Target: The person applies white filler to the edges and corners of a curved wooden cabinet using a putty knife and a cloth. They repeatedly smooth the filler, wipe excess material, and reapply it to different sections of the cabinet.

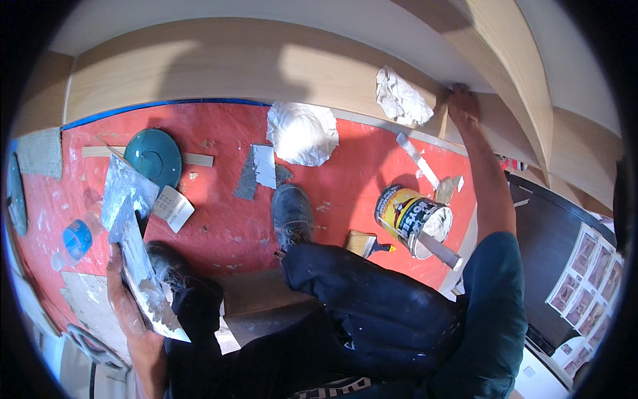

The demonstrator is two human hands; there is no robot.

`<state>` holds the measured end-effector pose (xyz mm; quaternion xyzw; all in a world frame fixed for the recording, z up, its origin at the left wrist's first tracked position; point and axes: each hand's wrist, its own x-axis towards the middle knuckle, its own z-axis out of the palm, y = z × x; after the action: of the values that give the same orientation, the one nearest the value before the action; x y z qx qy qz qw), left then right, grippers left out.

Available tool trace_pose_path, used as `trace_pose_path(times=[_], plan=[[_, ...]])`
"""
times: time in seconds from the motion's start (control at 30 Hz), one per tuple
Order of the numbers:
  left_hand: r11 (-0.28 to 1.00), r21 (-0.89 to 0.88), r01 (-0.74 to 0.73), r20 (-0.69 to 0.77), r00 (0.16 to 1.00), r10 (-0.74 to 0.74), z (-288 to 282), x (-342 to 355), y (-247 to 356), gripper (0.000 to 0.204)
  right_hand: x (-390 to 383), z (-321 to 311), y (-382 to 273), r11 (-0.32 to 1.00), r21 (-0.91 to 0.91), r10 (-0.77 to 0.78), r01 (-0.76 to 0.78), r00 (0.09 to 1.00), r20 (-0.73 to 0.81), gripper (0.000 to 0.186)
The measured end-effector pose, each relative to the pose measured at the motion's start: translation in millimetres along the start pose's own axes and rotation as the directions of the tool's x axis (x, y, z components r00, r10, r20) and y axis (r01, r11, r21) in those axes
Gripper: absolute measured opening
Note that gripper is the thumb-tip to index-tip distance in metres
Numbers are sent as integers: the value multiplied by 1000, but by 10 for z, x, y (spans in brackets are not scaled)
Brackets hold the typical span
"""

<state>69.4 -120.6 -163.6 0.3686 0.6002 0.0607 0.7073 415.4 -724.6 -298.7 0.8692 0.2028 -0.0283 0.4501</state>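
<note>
At the lower left, my left hand (126,299) is closed around the edge of a flat metal plate smeared with white putty (147,282). Just above it, a second putty-smeared blade (127,189) overlaps the plate; how the two meet is unclear. My right arm stretches up to the far right, where my right hand (464,108) touches the corner between a pale wooden panel and the white surface. Shadow hides its fingertips, and I cannot make out anything in it. Left of that hand, a crumpled white cloth or paper (401,97) rests on the wooden ledge (332,74).
Red sheeting (226,243) covers the floor. On it are an open paint can (407,211), a paintbrush (362,244), a putty-coated scraper (419,161), a crumpled white wad (302,135), a green round lid (153,158) and a plastic bottle (78,239). A black panel (541,246) stands at right.
</note>
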Motion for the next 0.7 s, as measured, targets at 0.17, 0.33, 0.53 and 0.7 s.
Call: trace_pose_path(times=[0.17, 0.33, 0.53, 0.7], plan=[[998, -37, -41, 55, 998, 43, -111, 65, -43, 18, 22, -74, 22, 998, 61, 7, -14, 993, 119, 24], [996, -54, -65, -38, 997, 63, -113, 99, -48, 22, -83, 115, 71, 997, 46, 60, -68, 986, 154, 22], [993, -106, -42, 89, 995, 52, -319, 158, -39, 27, -204, 84, -47, 995, 51, 82, -90, 985, 150, 21], [983, -177, 42, 352, 936, 24, -603, 308, 8, 30, -440, 167, 46, 982, 148, 86, -116, 977, 194, 20]])
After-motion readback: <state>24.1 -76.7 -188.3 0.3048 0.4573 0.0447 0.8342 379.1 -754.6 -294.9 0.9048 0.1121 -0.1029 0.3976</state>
